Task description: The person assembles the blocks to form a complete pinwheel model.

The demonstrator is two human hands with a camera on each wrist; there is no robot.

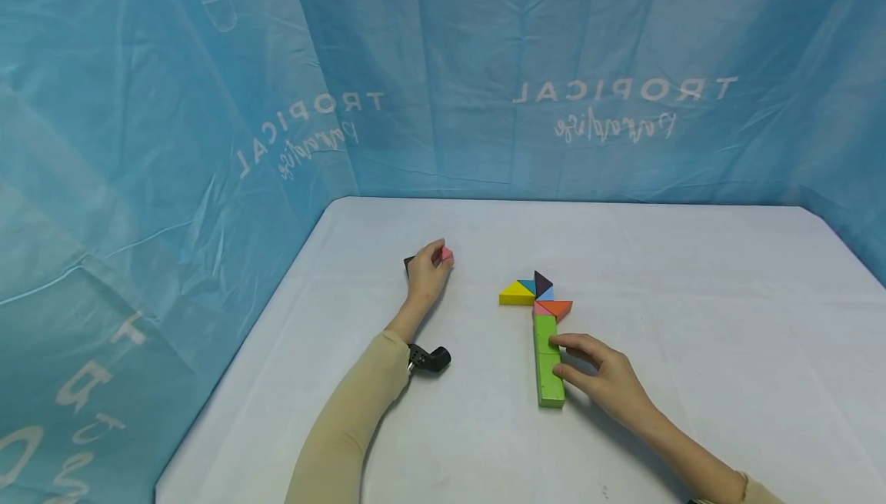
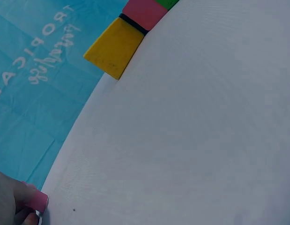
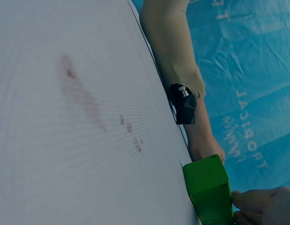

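Observation:
My left hand (image 1: 427, 277) pinches a small pink block (image 1: 447, 254) between thumb and fingers at the left of the table. A dark block (image 1: 408, 264) shows partly behind that hand. To the right, two green blocks (image 1: 550, 385) stand end to end in a line. My right hand (image 1: 609, 381) touches their right side with thumb and fingertip. Above the green line, triangular pieces meet in a pinwheel: a yellow block (image 1: 516, 295), a blue-green one (image 1: 527, 285), a dark one (image 1: 543, 284), a light blue one (image 1: 547, 294), an orange one (image 1: 557, 308) and a pink one (image 1: 541, 309).
The white tabletop (image 1: 692, 296) spreads around the blocks. Blue printed curtains (image 1: 477, 42) hang behind it and along its left side. A black wrist camera (image 1: 431, 359) is strapped to the left wrist.

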